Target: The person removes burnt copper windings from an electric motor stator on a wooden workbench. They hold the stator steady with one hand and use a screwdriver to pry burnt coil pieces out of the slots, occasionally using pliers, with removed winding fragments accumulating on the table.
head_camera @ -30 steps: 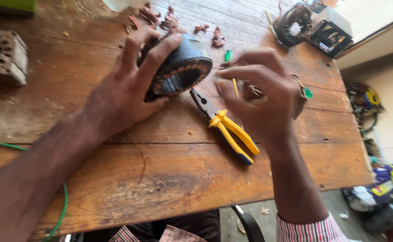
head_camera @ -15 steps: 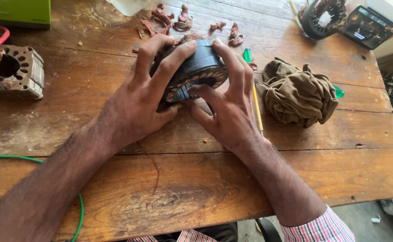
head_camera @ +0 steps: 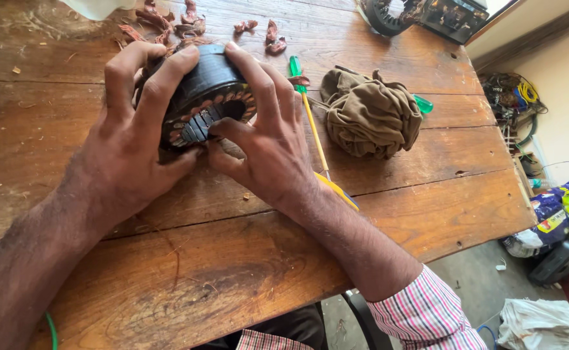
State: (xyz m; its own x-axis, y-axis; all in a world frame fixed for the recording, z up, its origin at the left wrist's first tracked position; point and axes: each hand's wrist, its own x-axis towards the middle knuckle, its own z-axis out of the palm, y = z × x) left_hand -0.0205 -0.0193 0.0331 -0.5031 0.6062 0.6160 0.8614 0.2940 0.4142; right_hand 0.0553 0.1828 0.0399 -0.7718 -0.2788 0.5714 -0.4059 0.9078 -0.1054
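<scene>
A dark round motor stator (head_camera: pixel 208 91) with copper-lined slots rests tilted on the wooden table (head_camera: pixel 232 259). My left hand (head_camera: pixel 132 139) wraps its left side, fingers over the top, thumb under the rim. My right hand (head_camera: pixel 265 139) grips its right side, fingers over the top and thumb at the slotted face. Both hands hold it together.
A green-handled screwdriver (head_camera: pixel 309 113) and yellow-handled pliers (head_camera: pixel 336 189) lie just right of my right hand. A bunched brown cloth (head_camera: pixel 370 115) sits further right. Copper wire scraps (head_camera: pixel 187 19) lie behind the stator. Another stator (head_camera: pixel 388 16) stands far back. The table's right edge drops to a cluttered floor.
One second ago my right hand was off the stator near the pliers; it has since closed on the stator's right side. The view has shifted left and nearer.
</scene>
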